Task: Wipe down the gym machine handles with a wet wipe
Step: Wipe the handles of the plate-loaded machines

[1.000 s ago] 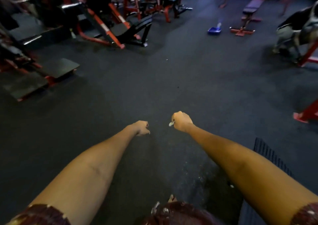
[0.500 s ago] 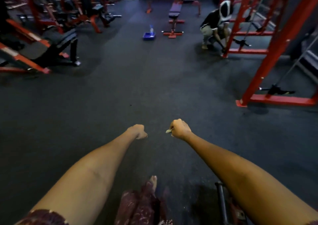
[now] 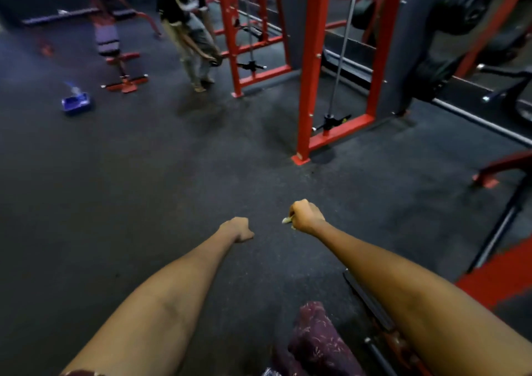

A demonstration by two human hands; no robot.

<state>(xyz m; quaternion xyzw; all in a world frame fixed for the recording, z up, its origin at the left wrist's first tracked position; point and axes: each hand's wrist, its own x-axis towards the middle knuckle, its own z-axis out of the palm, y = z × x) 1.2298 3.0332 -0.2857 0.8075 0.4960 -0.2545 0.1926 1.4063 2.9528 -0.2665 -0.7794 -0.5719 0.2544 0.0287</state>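
Right hand (image 3: 305,216) still grips wipe (image 3: 286,220); left hand (image 3: 237,228) fisted; red frame (image 3: 311,67) nearer.

Blue tray (image 3: 76,102) on floor; bench (image 3: 108,40) behind; person (image 3: 187,27) standing beside

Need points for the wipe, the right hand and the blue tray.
wipe (image 3: 286,220), head view, pale tip sticking out of the fist.
right hand (image 3: 306,216), head view, back of the fist.
blue tray (image 3: 76,102), head view, its rim.

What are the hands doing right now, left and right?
Left hand: closed in a fist, nothing visible in it.
Right hand: closed around a wipe, a bit of it showing at the thumb side.
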